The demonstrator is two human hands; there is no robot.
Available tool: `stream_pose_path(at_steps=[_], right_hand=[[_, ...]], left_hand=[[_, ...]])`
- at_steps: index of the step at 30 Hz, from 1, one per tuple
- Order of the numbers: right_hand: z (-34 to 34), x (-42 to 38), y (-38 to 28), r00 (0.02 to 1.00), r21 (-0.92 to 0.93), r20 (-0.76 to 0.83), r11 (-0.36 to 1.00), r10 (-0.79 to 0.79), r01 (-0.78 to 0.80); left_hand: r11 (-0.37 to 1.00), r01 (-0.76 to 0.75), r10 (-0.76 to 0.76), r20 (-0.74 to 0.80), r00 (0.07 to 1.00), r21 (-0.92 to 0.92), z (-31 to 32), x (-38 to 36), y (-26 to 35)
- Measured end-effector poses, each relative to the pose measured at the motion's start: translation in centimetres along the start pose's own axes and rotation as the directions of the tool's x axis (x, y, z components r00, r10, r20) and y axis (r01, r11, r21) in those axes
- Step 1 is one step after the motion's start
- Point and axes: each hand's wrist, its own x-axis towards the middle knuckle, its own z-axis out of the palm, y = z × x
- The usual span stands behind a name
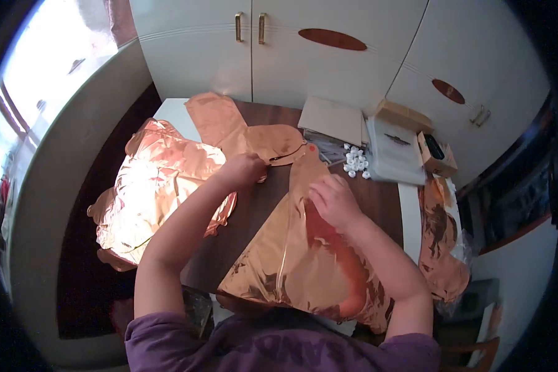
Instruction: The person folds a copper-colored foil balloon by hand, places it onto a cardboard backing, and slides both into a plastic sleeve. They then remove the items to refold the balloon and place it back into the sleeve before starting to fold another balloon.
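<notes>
A large flat rose-gold foil sheet [310, 273] lies over the near part of the brown table, its narrow end pointing away. My right hand [335, 199] rests on its upper right part with the fingers curled. My left hand [245, 172] is closed at the lower edge of another rose-gold foil piece [270, 142] farther back. A thin dark item [283, 157] sticks out to the right of my left hand; what the fingers grip is too small to make out. Crinkled shiny foil pieces [161, 180] are heaped on the left.
Small white round pieces [356, 162] lie beside a stack of light boards [332, 121] at the back. Clear plastic bags [394, 149] and a small open box [437, 155] stand to the right. More foil [437, 239] hangs at the right edge. White cabinets [328, 68] rise behind.
</notes>
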Motion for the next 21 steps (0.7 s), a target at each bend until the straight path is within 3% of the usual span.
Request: stream_pose_path(at_steps=[1,3,6,12,15,19,21], right_hand=[[0.4,1.5,-0.3,0.999,-0.011,-0.003,0.999,-0.047,0.047],[2.5,4.2,0.0,0.999,0.138,0.039,0.99,-0.016,0.011],[5.8,7.2,0.5,0.997,0.203,0.072,0.979,0.005,-0.02],[7.7,9.0,0.8,0.983,0.237,0.185,0.971,-0.008,-0.037],[8.2,8.8,0.6,0.991,0.203,0.128,0.979,-0.038,0.012],[7.7,8.0,-0.3,0.982,0.026,0.012,0.981,-0.191,0.191],[8.1,7.9,0.3,0.957,-0.105,0.1,0.953,-0.274,0.284]], left_hand=[[1.0,0.01,-0.01,0.003,1.0,-0.028,-0.3,0.0,-0.1],[0.997,0.028,-0.028,0.002,1.0,-0.077,-1.3,0.4,-0.5],[0.931,0.299,-0.286,0.089,0.954,-0.21,-3.5,1.0,0.5],[0.797,0.563,-0.51,0.253,0.822,-0.22,-4.4,2.3,-0.7],[0.687,0.512,-0.419,0.295,0.859,-0.516,-5.0,1.7,-1.6],[0.71,0.441,-0.43,0.159,0.889,-0.548,-5.3,1.4,-1.7],[0.737,0.395,-0.405,0.11,0.908,-0.549,-4.9,1.6,-2.5]])
